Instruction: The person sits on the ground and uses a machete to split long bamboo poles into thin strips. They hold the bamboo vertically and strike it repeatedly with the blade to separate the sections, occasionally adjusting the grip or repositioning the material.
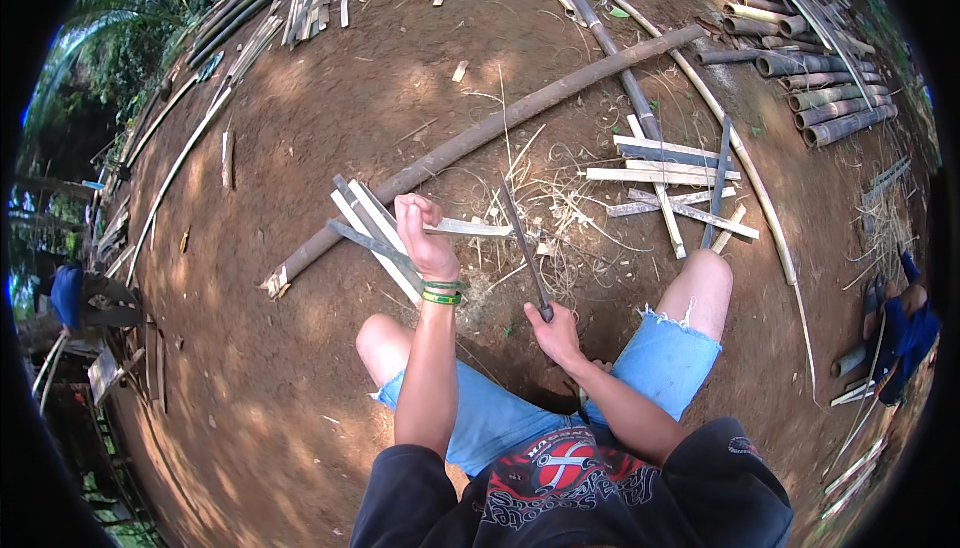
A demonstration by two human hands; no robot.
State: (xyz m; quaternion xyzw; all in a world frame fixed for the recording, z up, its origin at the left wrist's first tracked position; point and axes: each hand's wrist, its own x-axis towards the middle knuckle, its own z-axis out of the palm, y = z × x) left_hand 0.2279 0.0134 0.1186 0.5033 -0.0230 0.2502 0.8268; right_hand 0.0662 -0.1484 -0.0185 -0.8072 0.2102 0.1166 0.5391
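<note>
My left hand (422, 236), with green and yellow bands at its wrist, is closed on one end of a pale bamboo strip (478, 229). The strip's free end reaches right, close to the blade of a long machete (519, 233). My right hand (556, 333) grips the machete's handle between my knees, blade pointing up and away. Below and beyond my left hand, several split bamboo strips (366, 225) lean across a long brown pole (440, 155). Thin shavings (560, 210) are scattered on the ground past the blade.
More split strips (655, 176) lie crossed in front of my right knee. Bamboo poles (840, 113) are stacked at the far right, and a long thin pole (745, 158) runs down the right side. Other people (70, 296) are at the left and right (908, 333) edges.
</note>
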